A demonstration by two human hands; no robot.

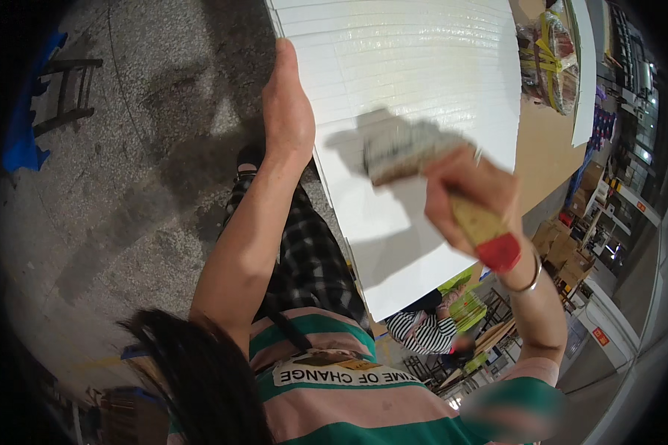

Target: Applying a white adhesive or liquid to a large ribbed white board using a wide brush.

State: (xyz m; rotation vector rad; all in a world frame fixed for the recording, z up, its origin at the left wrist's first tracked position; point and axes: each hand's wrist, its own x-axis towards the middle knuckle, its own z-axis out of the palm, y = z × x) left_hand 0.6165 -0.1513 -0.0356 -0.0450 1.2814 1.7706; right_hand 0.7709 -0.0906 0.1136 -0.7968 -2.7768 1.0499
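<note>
Dark hair and a striped green-and-pink shirt (364,408) sit closest to the lens, with both forearms rising from them.

Item in hand: a broad paintbrush (430,174) with a pale wooden handle ending in a red tip, its bristle head blurred and lying on the white board (423,67). The right hand (471,196) is wrapped around the handle, fingers closed about it. Judged light and rigid in the handle and soft at the bristles; the handle is the proper place to hold it.

White board: a large, glossy, flat panel tilted before the person. Judged stiff but thin, and possibly slick where it shines. The left hand (286,111) lies flat along its left edge, fingers extended, steadying it.

Surroundings: speckled concrete floor (126,148) at left, and cardboard boxes (564,252) at right.
</note>
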